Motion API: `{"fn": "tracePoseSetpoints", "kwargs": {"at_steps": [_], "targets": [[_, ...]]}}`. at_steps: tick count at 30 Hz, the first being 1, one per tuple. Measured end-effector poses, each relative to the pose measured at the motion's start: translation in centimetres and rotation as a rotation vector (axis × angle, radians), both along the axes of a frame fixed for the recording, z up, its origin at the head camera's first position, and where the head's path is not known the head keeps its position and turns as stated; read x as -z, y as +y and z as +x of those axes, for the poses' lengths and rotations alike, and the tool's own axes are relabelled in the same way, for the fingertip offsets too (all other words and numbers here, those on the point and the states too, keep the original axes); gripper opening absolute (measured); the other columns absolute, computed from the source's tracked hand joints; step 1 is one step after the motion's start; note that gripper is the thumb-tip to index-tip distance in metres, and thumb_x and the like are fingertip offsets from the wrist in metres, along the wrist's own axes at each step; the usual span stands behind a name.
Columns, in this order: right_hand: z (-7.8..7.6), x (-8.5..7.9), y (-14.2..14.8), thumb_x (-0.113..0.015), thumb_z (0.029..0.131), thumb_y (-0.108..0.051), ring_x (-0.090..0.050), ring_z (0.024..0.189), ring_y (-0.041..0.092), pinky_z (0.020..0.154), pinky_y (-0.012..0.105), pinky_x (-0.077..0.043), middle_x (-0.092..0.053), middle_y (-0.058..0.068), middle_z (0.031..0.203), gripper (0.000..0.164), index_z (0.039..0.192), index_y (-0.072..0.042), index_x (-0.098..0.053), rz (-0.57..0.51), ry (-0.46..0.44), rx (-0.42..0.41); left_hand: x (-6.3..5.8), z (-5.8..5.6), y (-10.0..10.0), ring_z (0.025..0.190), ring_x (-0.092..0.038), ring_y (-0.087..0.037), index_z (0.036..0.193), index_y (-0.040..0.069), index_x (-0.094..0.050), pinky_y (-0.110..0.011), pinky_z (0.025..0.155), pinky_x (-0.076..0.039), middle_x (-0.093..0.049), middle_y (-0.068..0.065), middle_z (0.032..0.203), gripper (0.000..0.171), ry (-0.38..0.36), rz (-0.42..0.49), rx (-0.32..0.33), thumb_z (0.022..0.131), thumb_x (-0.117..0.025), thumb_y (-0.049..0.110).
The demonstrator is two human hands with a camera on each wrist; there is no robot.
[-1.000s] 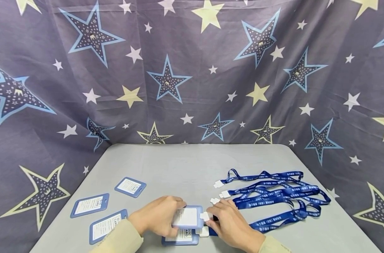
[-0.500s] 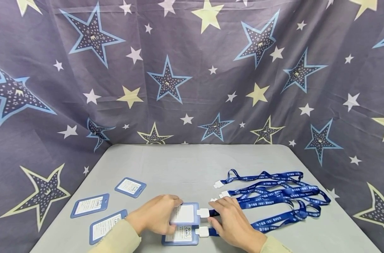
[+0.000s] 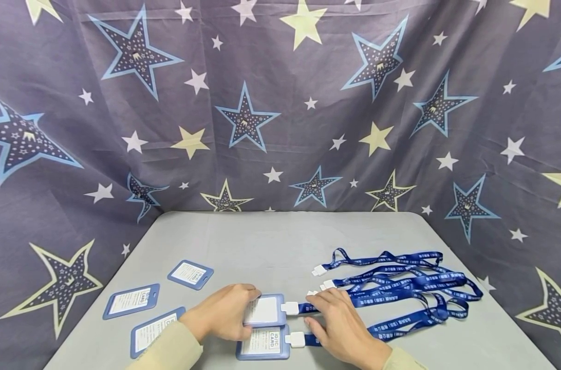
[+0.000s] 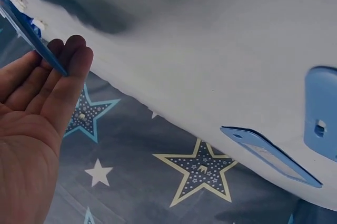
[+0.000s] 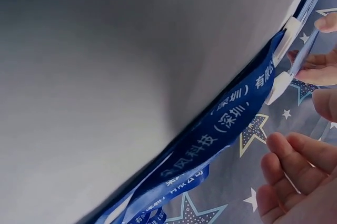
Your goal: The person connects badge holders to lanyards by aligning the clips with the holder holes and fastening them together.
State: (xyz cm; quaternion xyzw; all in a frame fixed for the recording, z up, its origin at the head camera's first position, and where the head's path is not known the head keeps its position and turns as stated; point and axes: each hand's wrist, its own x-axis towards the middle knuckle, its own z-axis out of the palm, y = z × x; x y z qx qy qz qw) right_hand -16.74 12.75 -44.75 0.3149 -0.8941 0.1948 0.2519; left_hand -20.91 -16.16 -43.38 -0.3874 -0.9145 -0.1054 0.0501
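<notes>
My left hand [image 3: 225, 312] grips a blue-framed badge holder [image 3: 266, 310] by its left end, thumb on the near side and fingers on the far side. A white clip [image 3: 290, 308] joins this holder to a dark blue lanyard [image 3: 306, 308]. Just nearer, a second badge holder [image 3: 263, 343] lies on the table with its own white clip [image 3: 296, 339] and strap attached. My right hand [image 3: 344, 324] hovers over the blue straps, its fingers loosely bent and holding nothing. From the right wrist view, that hand [image 5: 300, 176] appears apart from the printed strap [image 5: 221, 121].
Loose badge holders lie at the left: one at the back [image 3: 190, 274], one at the far left [image 3: 131, 301] and one near my left sleeve [image 3: 153, 334]. Several blue lanyards [image 3: 414, 280] spread over the right side of the grey table [image 3: 262, 236]. A star-patterned curtain [image 3: 280, 103] hangs behind.
My right hand has let go of the clip, now fastened to the upper holder. My left hand has drawn that holder left, with clip and strap following.
</notes>
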Motion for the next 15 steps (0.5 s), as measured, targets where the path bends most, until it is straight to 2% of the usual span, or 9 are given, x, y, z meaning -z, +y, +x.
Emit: {"fn": "tracePoseSetpoints", "kwargs": {"at_steps": [7, 15], "targets": [[0.0, 0.1, 0.0, -0.074, 0.079, -0.029, -0.054, 0.101, 0.011, 0.093, 0.037, -0.039, -0.067, -0.004, 0.101, 0.038, 0.112, -0.011, -0.069, -0.015, 0.012, -0.006, 0.0, -0.1, -0.6, 0.077, -0.053, -0.004, 0.107, 0.006, -0.064, -0.025, 0.073, -0.052, -0.061, 0.005, 0.093, 0.056, 0.002, 0.007, -0.017, 0.057, -0.076, 0.029], [0.0, 0.2, 0.1, -0.074, 0.079, -0.029, -0.054, 0.102, 0.011, 0.093, 0.037, -0.039, -0.067, -0.005, 0.102, 0.037, 0.112, -0.012, -0.069, -0.015, 0.010, -0.001, 0.3, -0.4, -1.5, 0.070, -0.049, -0.004, 0.098, 0.010, -0.063, -0.021, 0.064, -0.047, -0.055, 0.010, 0.085, 0.048, -0.016, 0.013, -0.046, 0.056, -0.078, 0.029]]}}
